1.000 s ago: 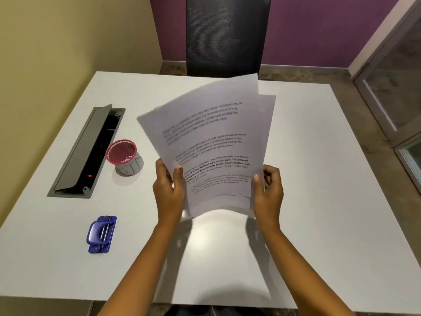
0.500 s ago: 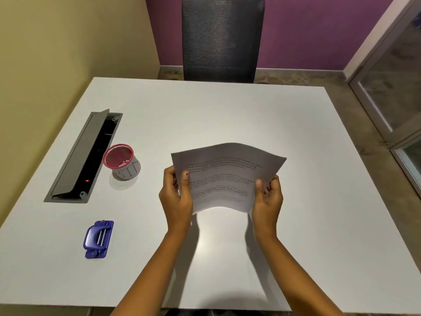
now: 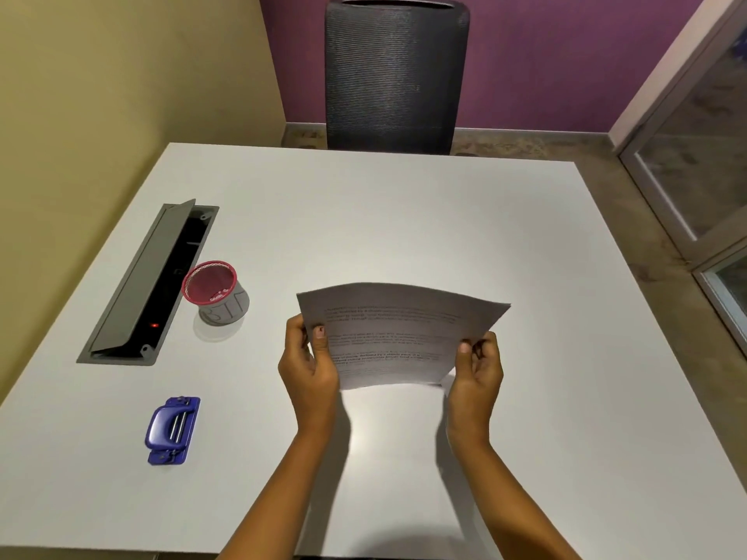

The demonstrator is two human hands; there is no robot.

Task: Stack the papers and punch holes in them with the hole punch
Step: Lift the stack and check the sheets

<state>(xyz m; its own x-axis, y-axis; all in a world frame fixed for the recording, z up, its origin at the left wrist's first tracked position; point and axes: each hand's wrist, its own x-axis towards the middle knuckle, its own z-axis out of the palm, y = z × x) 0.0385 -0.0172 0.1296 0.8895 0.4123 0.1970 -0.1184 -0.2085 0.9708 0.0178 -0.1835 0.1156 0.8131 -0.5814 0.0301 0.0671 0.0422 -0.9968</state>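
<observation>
Papers [image 3: 398, 337], print illegible, pinched in left hand [image 3: 309, 363] and right hand [image 3: 477, 367] fingers.

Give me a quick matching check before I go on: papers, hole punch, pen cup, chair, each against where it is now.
Things:
1. papers
2. hole punch
3. pen cup
4. chair

Places:
A. beside the open cable tray
B. beyond the table's far edge
C. held in both hands, left and right
D. lying on the table, near left

Pairs: 1-C, 2-D, 3-A, 4-B
</observation>
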